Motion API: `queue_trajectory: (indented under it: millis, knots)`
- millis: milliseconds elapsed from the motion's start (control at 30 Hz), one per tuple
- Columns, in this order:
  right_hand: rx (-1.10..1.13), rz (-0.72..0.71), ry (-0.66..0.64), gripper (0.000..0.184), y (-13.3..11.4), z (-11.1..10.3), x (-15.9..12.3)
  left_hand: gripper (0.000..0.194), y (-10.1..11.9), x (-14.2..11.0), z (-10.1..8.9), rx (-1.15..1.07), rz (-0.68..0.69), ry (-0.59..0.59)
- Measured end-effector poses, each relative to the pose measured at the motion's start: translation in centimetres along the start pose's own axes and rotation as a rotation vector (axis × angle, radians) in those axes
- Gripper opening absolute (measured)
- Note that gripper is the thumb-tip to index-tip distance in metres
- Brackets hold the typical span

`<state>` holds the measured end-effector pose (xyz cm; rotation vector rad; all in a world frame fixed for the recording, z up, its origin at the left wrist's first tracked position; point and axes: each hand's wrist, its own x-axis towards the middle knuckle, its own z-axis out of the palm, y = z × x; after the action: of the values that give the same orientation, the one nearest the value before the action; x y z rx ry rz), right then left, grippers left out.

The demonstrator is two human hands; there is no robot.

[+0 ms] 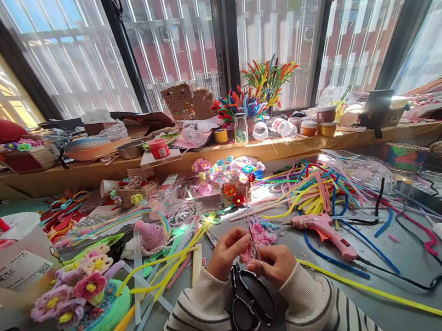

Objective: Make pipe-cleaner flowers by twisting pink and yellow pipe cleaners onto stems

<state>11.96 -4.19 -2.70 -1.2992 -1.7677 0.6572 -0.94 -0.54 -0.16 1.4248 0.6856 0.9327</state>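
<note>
My left hand (pixel 225 252) and my right hand (pixel 276 265) are close together over the grey table, fingertips pinched. Between them is a small fuzzy pink piece (pixel 246 254), partly hidden by the fingers. A thin dark wire (pixel 250 225) rises upright beside the right fingertips. Black-handled scissors (pixel 236 302) lie just below the hands, their handles toward me. Behind the fingers sits a pile of curled pink pipe cleaner pieces (pixel 262 231). To the right, a pink glue gun (pixel 326 230) rests on its side.
Pipe cleaners (pixel 317 198) are heaped at the back right, and a yellow one (pixel 384 287) stretches across the front right. Glue sticks (pixel 141 310), a mint-green flower basket (pixel 112 314) and a drink cup (pixel 15 262) stand left. A cluttered window ledge (pixel 117 167) runs behind.
</note>
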Motion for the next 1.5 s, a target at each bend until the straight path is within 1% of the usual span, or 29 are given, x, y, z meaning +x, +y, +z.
queue_trajectory:
  millis: [133, 200, 367, 533, 633, 733, 800, 933, 1067, 1133, 1233, 1333, 1400, 1500]
  knots:
    - [0.041, -0.011, -0.070, 0.057, -0.2, 0.0, -0.2, 0.023, 0.1, 0.0, 0.0, -0.001, -0.006, -0.023]
    - [0.053, -0.016, -0.085, 0.059, -0.2, 0.0, -0.2, 0.023, 0.1, 0.0, 0.1, 0.001, -0.007, -0.031]
    - [0.020, 0.004, -0.016, 0.053, 0.1, 0.1, -0.1, 0.023, 0.1, 0.0, 0.0, 0.000, -0.013, 0.000]
    - [0.034, 0.033, 0.035, 0.055, -0.1, 0.3, -0.1, 0.021, 0.0, 0.0, 0.0, -0.016, -0.007, -0.005]
    - [0.042, 0.027, 0.025, 0.061, -0.8, 0.2, -0.3, 0.021, 0.1, 0.0, 0.1, -0.010, 0.004, -0.017]
    - [0.061, 0.010, -0.026, 0.066, -1.0, 0.0, -0.3, 0.022, 0.3, -0.1, 0.2, 0.016, 0.007, -0.042]
    - [0.056, 0.014, -0.026, 0.064, -0.7, 0.0, -0.3, 0.023, 0.2, -0.1, 0.2, 0.026, -0.001, -0.039]
    - [0.045, 0.026, 0.045, 0.054, 0.1, 0.3, -0.2, 0.023, 0.1, 0.0, 0.1, -0.002, -0.003, -0.011]
    - [0.065, 0.021, 0.093, 0.054, 0.2, 0.2, -0.2, 0.024, 0.2, 0.0, 0.2, -0.020, -0.011, -0.001]
    - [0.069, 0.025, 0.076, 0.058, -0.1, 0.0, -0.2, 0.025, 0.4, -0.1, 0.2, -0.029, -0.003, 0.013]
    - [0.066, 0.021, -0.002, 0.065, -0.7, -0.1, -0.4, 0.024, 0.5, -0.1, 0.2, -0.012, 0.034, 0.026]
    - [0.046, -0.028, -0.049, 0.069, -1.2, -0.1, -0.4, 0.024, 0.6, -0.2, 0.3, 0.002, 0.048, -0.006]
    - [0.023, -0.051, -0.040, 0.068, -1.3, -0.2, -0.5, 0.025, 0.6, -0.2, 0.3, 0.004, 0.033, -0.026]
    - [-0.001, -0.047, 0.008, 0.059, -1.2, -0.3, -0.4, 0.026, 0.5, -0.3, 0.3, -0.003, 0.008, -0.016]
